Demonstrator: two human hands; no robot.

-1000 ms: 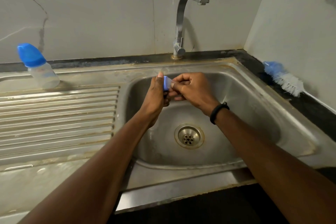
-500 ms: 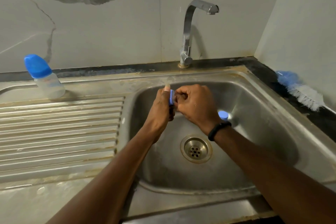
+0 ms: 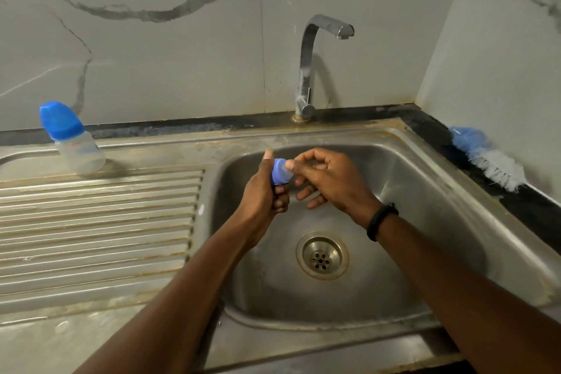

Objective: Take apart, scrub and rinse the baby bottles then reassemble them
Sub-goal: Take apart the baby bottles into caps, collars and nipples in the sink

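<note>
Your left hand [image 3: 262, 188] grips a small blue plastic bottle part [image 3: 280, 172] over the stainless steel sink basin [image 3: 425, 191], at about 11 o'clock from the round metal drain [image 3: 322, 256]. Your right hand [image 3: 331, 181], with a black wristband [image 3: 381, 221], pinches the part's right edge with thumb and forefinger, other fingers loosely spread. A clear baby bottle with a blue cap [image 3: 73, 138] stands on the ribbed steel draining tabletop [image 3: 97, 222] at 9 o'clock. A blue-and-white bottle brush [image 3: 485, 159] lies at 3 o'clock; the chrome tap [image 3: 315, 67] rises at 12.
</note>
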